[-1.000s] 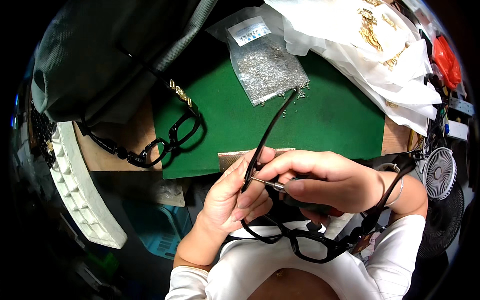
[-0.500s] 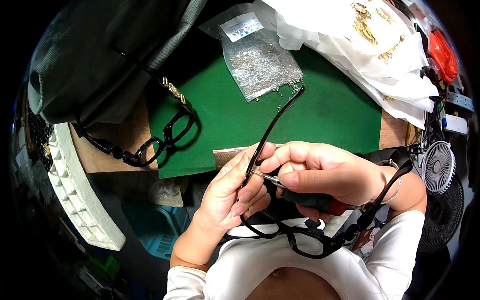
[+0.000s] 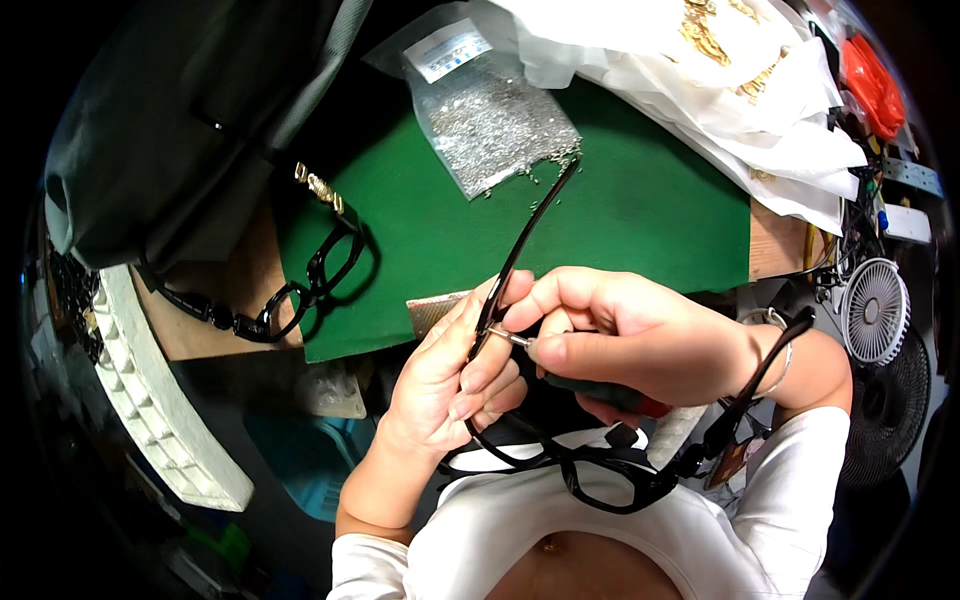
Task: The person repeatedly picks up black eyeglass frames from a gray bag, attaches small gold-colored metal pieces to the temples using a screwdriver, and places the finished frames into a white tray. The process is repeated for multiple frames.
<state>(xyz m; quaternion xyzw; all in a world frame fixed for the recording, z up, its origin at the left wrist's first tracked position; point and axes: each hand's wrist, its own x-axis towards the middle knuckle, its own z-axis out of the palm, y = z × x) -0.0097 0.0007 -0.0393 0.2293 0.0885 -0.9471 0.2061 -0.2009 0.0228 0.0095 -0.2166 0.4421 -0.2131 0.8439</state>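
My left hand (image 3: 438, 392) grips black eyeglasses (image 3: 532, 225) by one temple, near the hinge. The temple points up over the green mat, while the lens rims hang low in front of my white top and the other temple reaches past my right wrist. In my right hand (image 3: 655, 335) is a screwdriver (image 3: 514, 338), its metal shaft between my fingers and its dark green and red handle partly under my palm. The shaft's end meets the held temple beside my left fingertips; the exact contact point is too small to make out.
A clear bag (image 3: 490, 125) of tiny silvery screws lies on the green mat (image 3: 660, 210), some spilled at its mouth. Another black eyeglass frame (image 3: 335, 262) with gold trim rests at left by a dark cloth (image 3: 150, 150). White wrapping (image 3: 680, 110) with gold pieces sits far right, above a fan (image 3: 876, 312).
The whole view has shifted slightly, with the mat and bag now further left. Both hands keep their grips, the screwdriver still at the temple.
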